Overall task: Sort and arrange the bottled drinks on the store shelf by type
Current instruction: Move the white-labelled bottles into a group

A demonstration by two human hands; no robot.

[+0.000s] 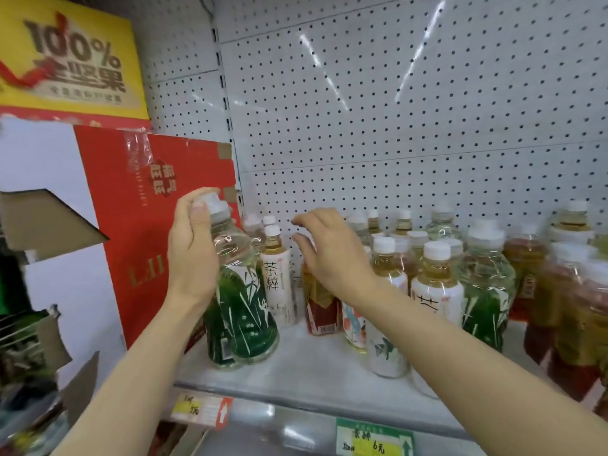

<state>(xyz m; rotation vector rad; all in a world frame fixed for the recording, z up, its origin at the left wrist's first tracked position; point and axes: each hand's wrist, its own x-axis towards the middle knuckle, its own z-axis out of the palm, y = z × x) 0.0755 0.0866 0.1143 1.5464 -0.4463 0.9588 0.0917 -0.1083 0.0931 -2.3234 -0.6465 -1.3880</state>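
We are looking at the grouping step, as we judge it: the left hand (190,248) is gripping the neck of a green-label bottle (245,311), fingers curled round just under its white cap, and this bottle is standing at the left end of the shelf (316,366), touching a second green-label bottle (218,337) just in front of it. The right hand (329,248) is hovering with spread, relaxed fingers and is holding nothing; it is reaching over a red-label bottle (320,304) in the middle of the frame, without touching it as far as we can tell. Behind, near the pegboard, a white-label tea bottle (278,287) is standing upright. On the right half of the frame the drinks are mixed: white-label amber teas (436,284), another green-label bottle (487,291) and blurred reddish bottles (526,274) are standing close together. In our judgement the next move is calling for the right hand to take one bottle by the neck without knocking its neighbours, which are tightly packed. The shelf is pale and smooth, with price tags (200,411) along its front edge, and a white pegboard back wall (394,110) behind. At the left a red carton (141,225) is leaning beside the bottles, with a yellow box (72,57) at the upper left.
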